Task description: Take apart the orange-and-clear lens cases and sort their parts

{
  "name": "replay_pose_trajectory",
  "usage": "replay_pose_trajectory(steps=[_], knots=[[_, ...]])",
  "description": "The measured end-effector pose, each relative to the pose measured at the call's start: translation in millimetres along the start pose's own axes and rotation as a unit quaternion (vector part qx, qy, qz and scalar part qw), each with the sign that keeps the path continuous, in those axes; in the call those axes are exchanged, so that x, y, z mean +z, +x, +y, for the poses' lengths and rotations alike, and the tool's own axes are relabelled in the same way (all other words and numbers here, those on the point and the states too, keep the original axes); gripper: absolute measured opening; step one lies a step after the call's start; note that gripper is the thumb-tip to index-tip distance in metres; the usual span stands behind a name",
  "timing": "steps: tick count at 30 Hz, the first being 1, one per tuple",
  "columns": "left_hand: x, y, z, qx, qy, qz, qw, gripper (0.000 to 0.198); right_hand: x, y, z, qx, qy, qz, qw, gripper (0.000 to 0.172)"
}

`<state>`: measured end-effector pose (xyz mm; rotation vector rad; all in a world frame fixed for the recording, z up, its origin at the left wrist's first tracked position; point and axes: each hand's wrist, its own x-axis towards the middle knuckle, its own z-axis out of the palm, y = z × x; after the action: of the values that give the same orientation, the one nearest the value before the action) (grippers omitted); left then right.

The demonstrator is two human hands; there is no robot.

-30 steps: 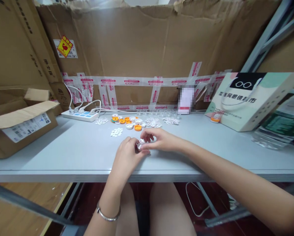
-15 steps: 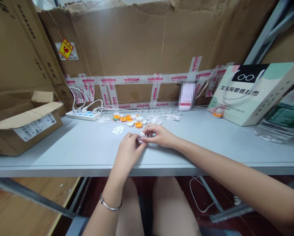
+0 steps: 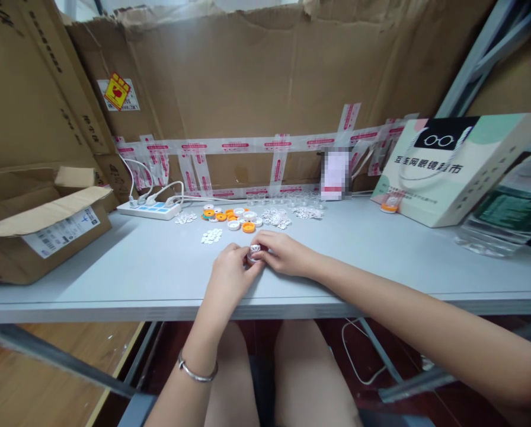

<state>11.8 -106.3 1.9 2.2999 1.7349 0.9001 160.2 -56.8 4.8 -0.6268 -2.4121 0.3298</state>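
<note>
Near the front middle of the table, my left hand [image 3: 232,267] is closed around a small round part with a pale rim, mostly hidden by the fingers. My right hand [image 3: 282,252] pinches a small white openwork piece [image 3: 255,248] at the top of that part. Just beyond the hands lie orange and white round caps [image 3: 248,227], a heap of white openwork pieces [image 3: 277,218], and small white discs [image 3: 211,236]. More white pieces [image 3: 309,212] and several clear round covers [image 3: 287,197] sit farther back.
A white power strip [image 3: 149,209] with plugged cables and an open cardboard box [image 3: 47,231] stand at left. To the right are an orange-and-clear round item [image 3: 389,203], a printed paper bag [image 3: 447,178] and a large clear bottle [image 3: 505,207]. Taped cardboard [image 3: 230,89] walls the back.
My right fingers have shifted and curled closer over the white openwork piece on the round part. The left hand keeps its hold. The view has moved very slightly.
</note>
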Motion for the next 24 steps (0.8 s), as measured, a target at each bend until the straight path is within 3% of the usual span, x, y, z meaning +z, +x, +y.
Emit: replay_pose_trajectory(steps=[6, 17, 21, 24], knots=[[0.3, -0.7, -1.0, -0.011, -0.018, 0.007, 1.000, 0.012, 0.7, 3.1, -0.5, 0.082, 0.073, 0.071, 0.991, 0.006], [-1.4, -2.8, 0.5, 0.012, -0.056, 0.031, 0.998, 0.011, -6.7, 3.2, -3.6, 0.127, 0.225, 0.086, 0.962, 0.021], [-2.3, -3.7, -0.1, 0.033, -0.084, 0.097, 0.991, 0.021, -5.8, 2.9, -4.2, 0.126, 0.291, 0.083, 0.945, 0.024], [-5.7, -5.5, -0.1, 0.066, -0.134, 0.153, 0.977, 0.030, -5.7, 2.0, -4.3, 0.126, 0.379, 0.076, 0.914, 0.023]])
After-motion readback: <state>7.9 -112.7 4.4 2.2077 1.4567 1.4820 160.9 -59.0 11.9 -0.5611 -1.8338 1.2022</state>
